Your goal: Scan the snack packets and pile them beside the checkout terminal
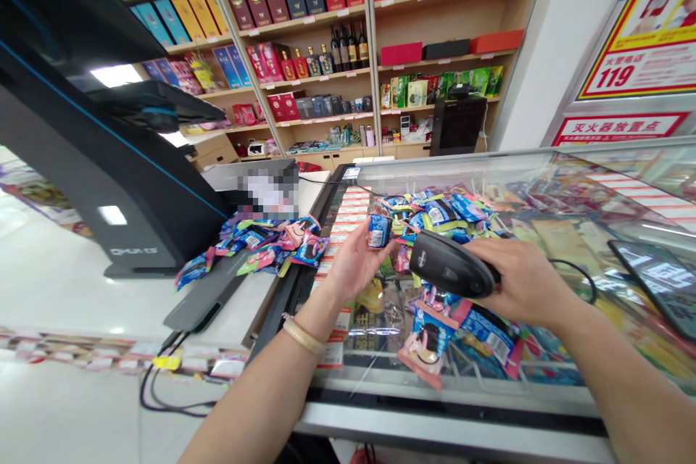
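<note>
My left hand (354, 261) holds a small blue snack packet (379, 230), its barcode side facing up. My right hand (525, 279) is wrapped round a black handheld barcode scanner (451, 264), whose head points left toward that packet. Under and beyond both hands, a heap of blue, pink and green snack packets (435, 210) lies on a glass-topped case (375, 370). Closer to me on the glass are a pink and blue packet (427, 344) and a blue packet (486, 333) with its barcode showing.
A second pile of similar packets (272, 243) lies left of the glass, beside a black checkout terminal (98, 159). A phone (655, 279) rests at the right on the glass. The scanner's cable (584, 272) curls behind my right hand. Shelves (304, 14) with boxes and bottles stand behind.
</note>
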`<state>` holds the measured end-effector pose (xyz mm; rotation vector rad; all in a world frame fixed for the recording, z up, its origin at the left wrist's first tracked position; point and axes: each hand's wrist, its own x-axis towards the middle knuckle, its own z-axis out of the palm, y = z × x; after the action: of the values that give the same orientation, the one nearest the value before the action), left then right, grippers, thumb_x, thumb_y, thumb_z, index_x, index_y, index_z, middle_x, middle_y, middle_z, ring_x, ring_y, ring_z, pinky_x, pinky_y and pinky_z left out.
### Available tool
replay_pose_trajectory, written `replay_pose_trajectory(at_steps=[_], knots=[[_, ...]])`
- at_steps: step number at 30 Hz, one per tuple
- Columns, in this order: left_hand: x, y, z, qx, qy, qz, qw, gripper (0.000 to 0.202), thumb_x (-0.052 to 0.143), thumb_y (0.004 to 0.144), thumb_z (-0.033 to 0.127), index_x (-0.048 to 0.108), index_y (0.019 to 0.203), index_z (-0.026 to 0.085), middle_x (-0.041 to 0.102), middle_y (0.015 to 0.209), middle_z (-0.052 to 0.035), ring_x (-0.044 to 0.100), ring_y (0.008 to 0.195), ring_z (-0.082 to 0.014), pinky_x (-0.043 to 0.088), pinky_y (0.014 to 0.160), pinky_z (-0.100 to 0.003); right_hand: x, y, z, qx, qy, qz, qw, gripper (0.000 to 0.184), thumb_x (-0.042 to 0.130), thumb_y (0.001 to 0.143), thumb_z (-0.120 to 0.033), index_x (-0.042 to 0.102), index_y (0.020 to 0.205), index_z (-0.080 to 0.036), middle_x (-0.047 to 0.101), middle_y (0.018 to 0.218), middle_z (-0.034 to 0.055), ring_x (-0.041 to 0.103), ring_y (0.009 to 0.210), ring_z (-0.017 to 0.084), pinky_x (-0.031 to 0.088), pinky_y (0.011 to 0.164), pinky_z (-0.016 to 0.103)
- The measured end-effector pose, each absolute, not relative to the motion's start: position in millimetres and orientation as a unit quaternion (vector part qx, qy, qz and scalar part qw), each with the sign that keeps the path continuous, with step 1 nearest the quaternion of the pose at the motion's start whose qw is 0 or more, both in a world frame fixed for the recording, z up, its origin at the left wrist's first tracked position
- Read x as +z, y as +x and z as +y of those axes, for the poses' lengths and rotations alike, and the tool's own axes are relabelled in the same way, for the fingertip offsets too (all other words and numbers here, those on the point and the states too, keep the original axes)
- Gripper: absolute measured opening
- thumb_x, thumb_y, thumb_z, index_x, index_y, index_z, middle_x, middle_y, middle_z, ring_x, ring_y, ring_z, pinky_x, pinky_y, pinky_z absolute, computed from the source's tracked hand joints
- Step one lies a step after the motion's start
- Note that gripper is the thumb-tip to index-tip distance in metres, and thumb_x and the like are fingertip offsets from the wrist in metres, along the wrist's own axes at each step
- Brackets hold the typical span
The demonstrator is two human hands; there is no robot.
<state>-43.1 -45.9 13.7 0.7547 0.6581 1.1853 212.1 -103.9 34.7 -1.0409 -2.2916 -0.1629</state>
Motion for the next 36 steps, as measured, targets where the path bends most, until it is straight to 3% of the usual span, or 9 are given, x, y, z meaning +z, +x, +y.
replay_pose_trajectory(at_steps=[8, 12, 14, 17, 20, 23, 30, 33, 36], knots=[[10.7, -43.2, -43.8, 0.536, 0.352, 0.315, 0.699, 0.019, 0.056, 0.092, 0.033, 0.067, 0.100, 0.020, 0.072, 0.111, -0.0069, 0.065, 0.113, -0.0213, 0.051, 0.106, -0.046, 32.2, 213.8, -103.2, -0.061, -0.396, -0.863, 0.308, 0.025, 0.063, 0.079, -0.037, 0.070, 0.096, -0.020, 0.076, 0.085, 0.0078, 0.070, 0.073, 0.021, 0.051, 0.066, 0.030], [2.8, -45.5, -38.2, 0.589, 0.371, 0.325, 0.640, 0.033, 0.056, 0.088, 0.022, 0.065, 0.119, 0.022, 0.070, 0.121, -0.0050, 0.062, 0.118, -0.0192, 0.048, 0.109, -0.044, 29.6, 217.7, -101.4, -0.067, -0.389, -0.861, 0.320, 0.026, 0.063, 0.081, -0.038, 0.069, 0.100, -0.021, 0.075, 0.085, 0.0072, 0.070, 0.073, 0.021, 0.053, 0.067, 0.032], [3.2, -52.9, -34.1, 0.614, 0.436, 0.361, 0.551, 0.041, 0.053, 0.089, 0.022, 0.061, 0.130, 0.024, 0.065, 0.132, -0.0049, 0.058, 0.125, -0.0203, 0.046, 0.110, -0.042, 28.6, 219.7, -100.1, -0.080, -0.379, -0.859, 0.333, 0.026, 0.061, 0.084, -0.040, 0.069, 0.100, -0.022, 0.075, 0.083, 0.0067, 0.070, 0.071, 0.022, 0.053, 0.065, 0.032], [12.1, -74.4, -27.8, 0.608, 0.548, 0.479, 0.316, 0.045, 0.047, 0.093, 0.021, 0.057, 0.137, 0.024, 0.059, 0.139, -0.0085, 0.052, 0.132, -0.0223, 0.041, 0.114, -0.041, 26.9, 221.7, -98.4, -0.092, -0.371, -0.855, 0.350, 0.023, 0.059, 0.086, -0.039, 0.067, 0.099, -0.023, 0.074, 0.083, 0.0070, 0.070, 0.069, 0.023, 0.053, 0.060, 0.033], [23.4, -100.0, -23.0, 0.535, 0.576, 0.613, 0.080, 0.047, 0.043, 0.092, 0.016, 0.057, 0.137, 0.018, 0.056, 0.136, -0.0157, 0.049, 0.132, -0.0246, 0.036, 0.116, -0.041, 25.3, 223.1, -97.4, -0.087, -0.368, -0.853, 0.359, 0.018, 0.060, 0.085, -0.036, 0.066, 0.098, -0.024, 0.075, 0.086, 0.0082, 0.072, 0.071, 0.027, 0.054, 0.058, 0.035], [26.4, -117.2, -19.8, 0.433, 0.540, 0.721, -0.034, 0.047, 0.043, 0.091, 0.015, 0.057, 0.136, 0.016, 0.054, 0.135, -0.0197, 0.050, 0.131, -0.0299, 0.036, 0.114, -0.046, 24.9, 227.0, -95.7, -0.104, -0.363, -0.851, 0.366, 0.018, 0.059, 0.084, -0.034, 0.064, 0.099, -0.025, 0.075, 0.088, 0.0088, 0.072, 0.072, 0.029, 0.055, 0.059, 0.038], [11.0, -125.1, -18.1, 0.277, 0.515, 0.805, -0.102, 0.051, 0.050, 0.088, 0.014, 0.055, 0.138, 0.015, 0.053, 0.136, -0.0244, 0.047, 0.134, -0.0370, 0.024, 0.118, -0.056, 26.1, 246.4, -87.4, -0.203, -0.371, -0.833, 0.357, 0.017, 0.057, 0.082, -0.030, 0.059, 0.098, -0.023, 0.073, 0.077, 0.0099, 0.069, 0.062, 0.026, 0.046, 0.050, 0.034], [9.1, -124.7, -17.4, 0.287, 0.529, 0.790, -0.114, 0.053, 0.051, 0.086, 0.013, 0.054, 0.139, 0.013, 0.050, 0.139, -0.0244, 0.043, 0.138, -0.0382, 0.022, 0.119, -0.057, 23.6, 250.0, -84.8, -0.209, -0.390, -0.824, 0.355, 0.016, 0.058, 0.082, -0.029, 0.059, 0.096, -0.022, 0.071, 0.074, 0.0093, 0.067, 0.059, 0.025, 0.047, 0.052, 0.034], [10.9, -117.9, -17.1, 0.366, 0.568, 0.729, -0.109, 0.054, 0.058, 0.082, 0.015, 0.056, 0.136, 0.013, 0.048, 0.139, -0.0229, 0.043, 0.136, -0.0377, 0.030, 0.116, -0.056, 20.5, 249.5, -83.5, -0.178, -0.413, -0.814, 0.369, 0.016, 0.058, 0.080, -0.030, 0.061, 0.094, -0.022, 0.072, 0.077, 0.0086, 0.067, 0.061, 0.025, 0.047, 0.054, 0.035]])
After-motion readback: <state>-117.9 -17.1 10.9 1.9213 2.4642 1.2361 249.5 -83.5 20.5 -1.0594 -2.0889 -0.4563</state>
